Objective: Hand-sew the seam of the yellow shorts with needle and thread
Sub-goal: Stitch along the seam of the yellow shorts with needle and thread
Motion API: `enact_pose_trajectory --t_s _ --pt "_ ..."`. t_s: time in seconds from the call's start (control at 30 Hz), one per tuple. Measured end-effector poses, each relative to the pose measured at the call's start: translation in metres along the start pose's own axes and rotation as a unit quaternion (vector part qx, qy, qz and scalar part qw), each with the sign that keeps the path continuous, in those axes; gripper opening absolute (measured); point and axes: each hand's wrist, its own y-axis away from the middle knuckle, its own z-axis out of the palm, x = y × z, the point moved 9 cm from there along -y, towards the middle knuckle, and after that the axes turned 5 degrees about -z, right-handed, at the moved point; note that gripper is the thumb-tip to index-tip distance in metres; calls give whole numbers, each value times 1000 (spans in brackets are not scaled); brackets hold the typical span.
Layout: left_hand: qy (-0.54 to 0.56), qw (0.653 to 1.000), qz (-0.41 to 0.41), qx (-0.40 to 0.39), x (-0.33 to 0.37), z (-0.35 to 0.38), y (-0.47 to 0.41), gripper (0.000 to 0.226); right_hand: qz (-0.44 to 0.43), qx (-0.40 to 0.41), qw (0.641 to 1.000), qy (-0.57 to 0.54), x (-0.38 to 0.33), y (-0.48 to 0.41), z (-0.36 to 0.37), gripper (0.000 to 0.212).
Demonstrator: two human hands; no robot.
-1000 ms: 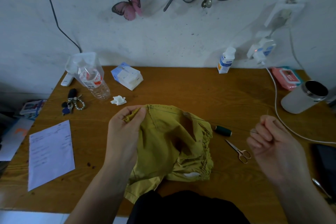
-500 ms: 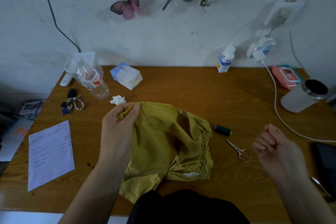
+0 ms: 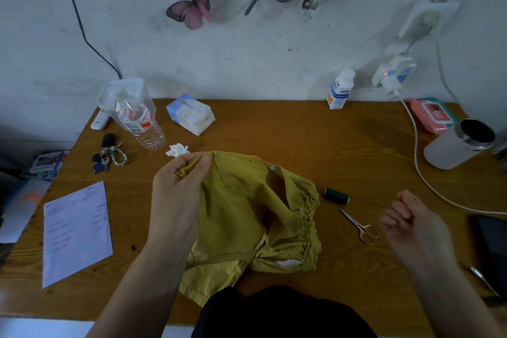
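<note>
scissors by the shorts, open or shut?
Shut. The scissors lie on the table, blades closed into a single point, handles side by side.

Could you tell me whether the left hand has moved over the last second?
Yes. The left hand, pinching the yellow shorts, has shifted left and slightly up the table, nearer the crumpled tissue.

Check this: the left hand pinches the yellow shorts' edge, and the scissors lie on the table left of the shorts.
One error: the head view shows the scissors on the table right of the yellow shorts, not left. The left hand does pinch the edge.
</note>
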Motion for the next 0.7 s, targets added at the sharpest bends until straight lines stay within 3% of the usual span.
enact_pose_trajectory --t_s 0.2,0.33,0.4,0.47,0.57,0.7 --pt "-4 996 -44 -77 -2 19 12 17 -19 -53 998 41 0 16 28 25" --pt "-27 989 -52 -137 -1 36 27 12 -81 -147 978 127 -2 40 67 26" --pt "-41 984 -56 -162 -1 44 33 13 -149 -217 940 215 -7 58 93 23" --pt "-66 980 -59 -179 -2 49 37 12 -239 -281 876 310 -11 80 117 19" --pt "-110 977 -49 -178 -3 52 40 14 -338 -356 792 364 -14 113 146 14" --pt "-129 974 -46 -179 0 56 45 19 -425 -383 700 428 -14 137 165 10"
